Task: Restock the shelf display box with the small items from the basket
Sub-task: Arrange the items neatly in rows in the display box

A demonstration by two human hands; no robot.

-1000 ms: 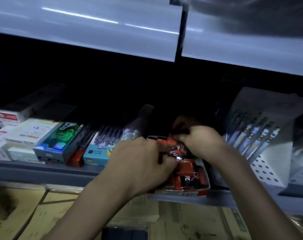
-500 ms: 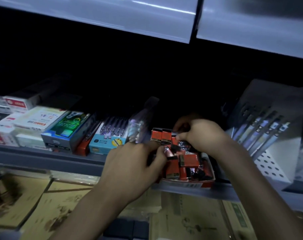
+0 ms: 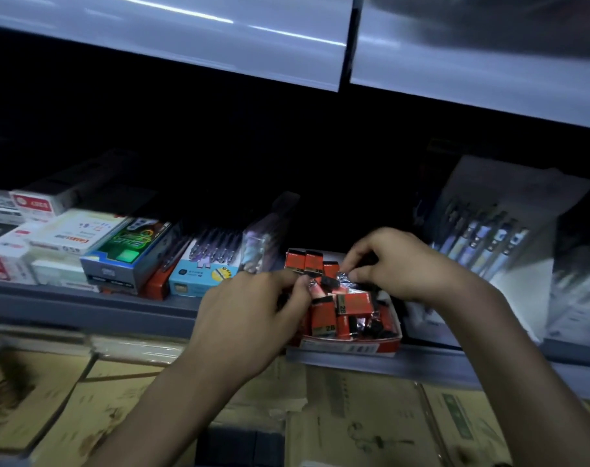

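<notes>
Nearest me, cardboard cartons (image 3: 354, 416) lie under the shelf (image 3: 84, 311). On its front edge sits the red display box (image 3: 347, 348). My left hand (image 3: 253, 318) is curled, thumb and forefinger pinching one of the small orange boxes (image 3: 354, 303) over the near jumble. The right hand (image 3: 398, 264) is curled too, fingertips closed at the far side, but blur keeps me from telling whether it grips anything. A neat upright row stands at the box's far-left corner; its open end lies just beside the right hand, the nearer one. Pen packs (image 3: 202, 274) sit beyond.
</notes>
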